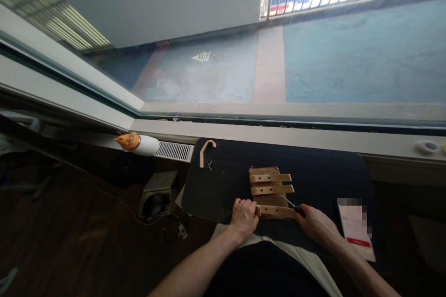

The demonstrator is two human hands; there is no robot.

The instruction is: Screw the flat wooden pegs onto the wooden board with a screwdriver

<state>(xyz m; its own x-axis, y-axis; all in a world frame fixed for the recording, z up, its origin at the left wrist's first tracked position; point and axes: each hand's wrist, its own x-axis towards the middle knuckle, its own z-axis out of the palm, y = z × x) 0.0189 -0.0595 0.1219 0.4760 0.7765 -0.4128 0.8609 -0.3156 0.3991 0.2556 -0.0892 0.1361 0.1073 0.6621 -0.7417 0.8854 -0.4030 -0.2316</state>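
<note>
A small wooden board (pixel 268 200) with three wooden slats across it lies on a black tabletop (pixel 313 171). My left hand (pixel 244 217) is closed on the left end of the nearest slat (pixel 277 211). My right hand (pixel 315 223) grips a screwdriver (pixel 291 205) whose thin shaft points up-left onto the board, between the middle and nearest slats. A separate curved wooden hook piece (pixel 205 149) lies at the table's far left, with small screws (pixel 210 164) beside it.
A white bottle with an orange cap (pixel 139 144) lies on the sill ledge to the left. A paper card (pixel 357 231) lies at the table's right. A tape roll (pixel 428 147) sits on the window sill. Cables and a box are on the floor at left.
</note>
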